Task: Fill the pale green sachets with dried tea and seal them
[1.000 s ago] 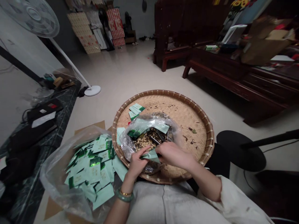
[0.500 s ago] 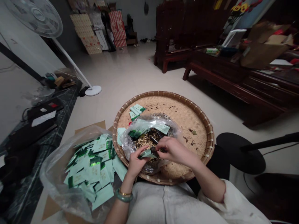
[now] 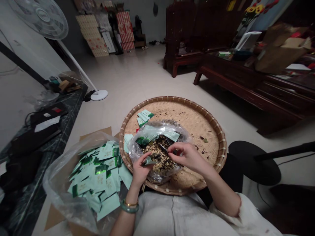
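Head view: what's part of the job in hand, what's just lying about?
Likely in the job:
left hand, holding a green packet
right hand, at the dark tool
dried mix in the clear bag
woven tray under it
packet pile in the large bag

Likely just lying about:
white fan
patterned boxes
cardboard box
white sheet

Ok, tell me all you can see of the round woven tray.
The round woven tray looks like bamboo: tan weave, raised brown rim with pale ties. It lies face up, low in the view, its support hidden. A clear plastic bag rests on its near left part; pale green packets lie at far left; dark scraps dot it.
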Available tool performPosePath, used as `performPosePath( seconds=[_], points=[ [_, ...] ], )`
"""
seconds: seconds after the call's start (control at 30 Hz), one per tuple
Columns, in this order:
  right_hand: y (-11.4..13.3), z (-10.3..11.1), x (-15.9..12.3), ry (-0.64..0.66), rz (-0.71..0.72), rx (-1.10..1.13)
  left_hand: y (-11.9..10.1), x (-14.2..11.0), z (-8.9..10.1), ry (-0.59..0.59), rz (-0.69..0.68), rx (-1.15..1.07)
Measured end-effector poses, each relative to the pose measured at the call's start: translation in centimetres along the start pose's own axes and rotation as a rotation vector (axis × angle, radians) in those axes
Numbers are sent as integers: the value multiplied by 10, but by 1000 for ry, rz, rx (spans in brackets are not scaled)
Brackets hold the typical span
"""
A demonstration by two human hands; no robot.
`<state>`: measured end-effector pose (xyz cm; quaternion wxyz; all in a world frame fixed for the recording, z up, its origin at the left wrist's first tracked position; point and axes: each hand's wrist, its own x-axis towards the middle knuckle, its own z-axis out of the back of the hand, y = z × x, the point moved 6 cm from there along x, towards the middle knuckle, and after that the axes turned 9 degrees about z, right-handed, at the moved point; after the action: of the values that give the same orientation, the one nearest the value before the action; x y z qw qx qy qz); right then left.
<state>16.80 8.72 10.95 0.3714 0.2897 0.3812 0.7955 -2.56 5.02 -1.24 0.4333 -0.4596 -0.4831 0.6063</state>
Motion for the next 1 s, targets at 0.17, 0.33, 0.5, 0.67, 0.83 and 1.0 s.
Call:
performPosePath(
  seconds=[0.17,0.33,0.5,0.67,0.83,1.0],
  points=[
    [2,-14,-2,80,108,-61,3,0,0,-35,57,-49],
    [-14,-32,11,-60,63,36,-13,-9,-20,108,100,-32],
    [-53,-36,17,-193,-92,271,-17,-14,-28,210,188,26],
    [-64,-38,20,-148,-109,221,-17,-13,-28,207,213,127],
    [-57,-43,28,-151,-61,-10,-19,-14,-32,192,179,218],
    [-61,-50,30,-209,-19,3,-15,-12,-33,189,219,81]
  ],
)
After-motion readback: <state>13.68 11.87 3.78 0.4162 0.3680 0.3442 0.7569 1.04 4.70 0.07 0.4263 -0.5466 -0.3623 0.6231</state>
